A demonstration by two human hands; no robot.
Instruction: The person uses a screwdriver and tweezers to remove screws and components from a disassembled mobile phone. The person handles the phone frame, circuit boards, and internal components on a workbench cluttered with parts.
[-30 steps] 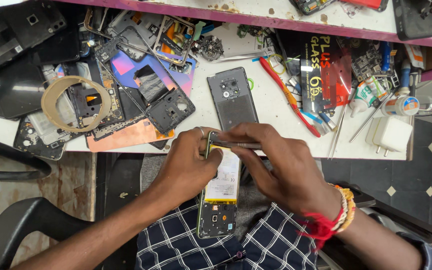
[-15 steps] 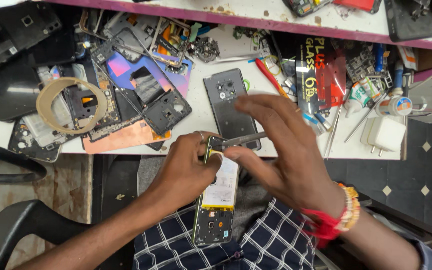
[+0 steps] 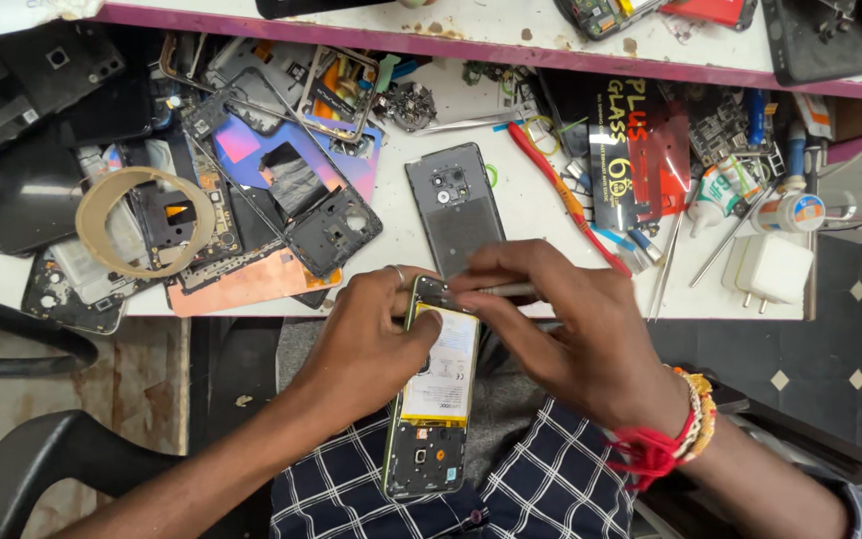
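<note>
Two hands meet over an opened phone (image 3: 438,399) that lies lengthwise above the person's lap, its back cover off and its pale battery showing in the middle. The left hand (image 3: 371,344) wraps the phone's left edge near the top, thumb laid across the upper part of the battery, its grip clamped on the phone. The right hand (image 3: 566,329) comes in from the right, and its fingers are pinched together around a thin metal tool (image 3: 506,289) that lies roughly level, its tip at the phone's top end, where the left fingers also sit. A red thread and a beaded band circle the right wrist.

The phone's top end reaches just over the front edge of the white desk (image 3: 536,215); the lower end rests over a dark checked cloth on the lap. Just beyond the hands, a grey phone back cover (image 3: 456,205) lies flat on the desk with its camera cut-outs up. To the left sits a heap of dark phone frames and back panels (image 3: 281,200), with a tan ring of tape (image 3: 145,222) on top of them. To the right lie a red-handled tool (image 3: 556,195), a black and red packet (image 3: 641,150), small glue bottles and a white charger plug (image 3: 772,269).
</note>
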